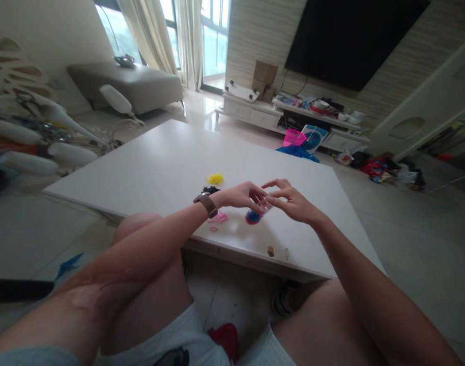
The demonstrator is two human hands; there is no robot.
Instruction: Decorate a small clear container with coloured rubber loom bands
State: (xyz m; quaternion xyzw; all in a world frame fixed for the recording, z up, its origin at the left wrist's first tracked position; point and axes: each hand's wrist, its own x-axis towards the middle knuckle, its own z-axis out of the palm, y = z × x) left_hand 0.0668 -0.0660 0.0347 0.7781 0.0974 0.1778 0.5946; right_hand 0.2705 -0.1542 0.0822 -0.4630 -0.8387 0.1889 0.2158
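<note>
My left hand (251, 195), with a brown watch (205, 204) on the wrist, meets my right hand (293, 202) above the white table. The fingers of both hands pinch together around a small pale, see-through item (268, 204) that is too blurred to name. Below my left fingertips lies a blue-and-red bundle (252, 217). A yellow pile of thin strands or bands (215, 179) and a black pile (210, 189) are beyond my left wrist. On its near side are pink pieces (219, 217) and one pink ring (213, 229).
Near the front edge of the white table (171, 157) lie a small yellow-and-brown figure (270, 251) and a small pale clip-like piece (287, 253). Past the far side are a pink basket (294, 137) and a low cabinet (251, 113). White lamp-like arms (72, 152) stand left.
</note>
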